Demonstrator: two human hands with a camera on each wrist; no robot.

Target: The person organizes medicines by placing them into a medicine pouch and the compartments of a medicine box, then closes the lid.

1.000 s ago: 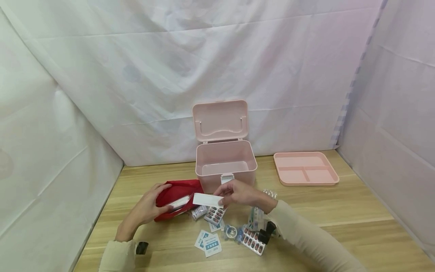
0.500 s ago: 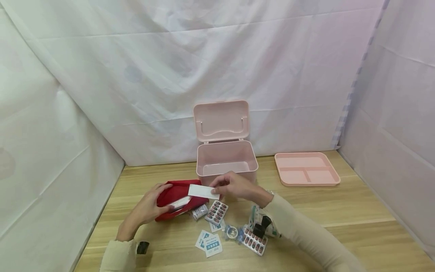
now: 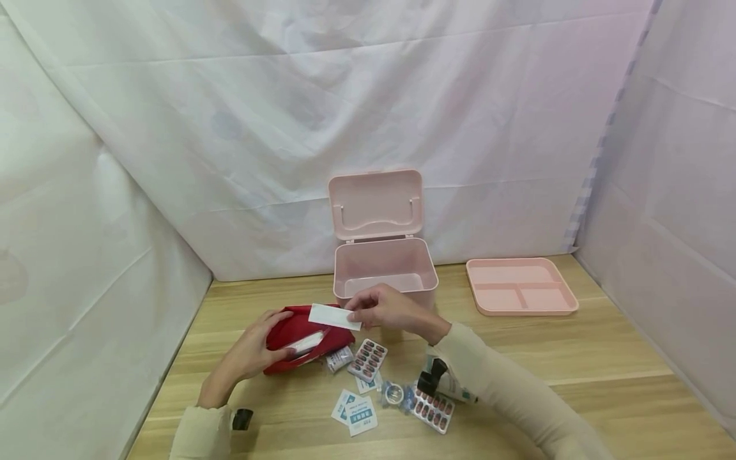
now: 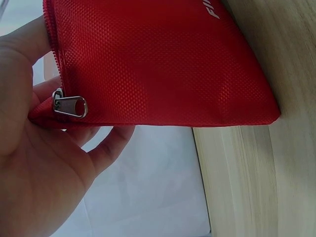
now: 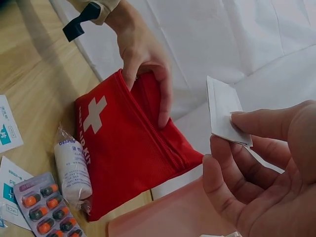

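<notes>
My left hand [image 3: 253,348] grips the edge of a red first aid pouch [image 5: 128,158], thumb on one side and fingers on the other. Its zipper mouth gapes, and a white packet [image 3: 306,344] shows within. Between thumb and fingers, my right hand [image 5: 266,158] pinches flat white paper strips [image 5: 226,108], stacked like wrapped adhesive bandages. In the head view they overlap the pouch's right end. A wrapped bandage roll [image 5: 72,168] lies against the pouch's front, beside a capsule blister pack [image 5: 52,210].
Behind the pouch stands a pink box [image 3: 422,297] with its lid up. A pink divided tray [image 3: 523,312] lies at the right. Alcohol pad sachets [image 3: 362,416], a tape roll [image 3: 393,395] and another blister pack [image 3: 434,412] lie in front; a clear-wrapped packet is partly under the right sleeve.
My right hand has carried the white strips leftward and slightly up, from beside the pouch to over its right end. The left hand keeps its grip on the pouch.
</notes>
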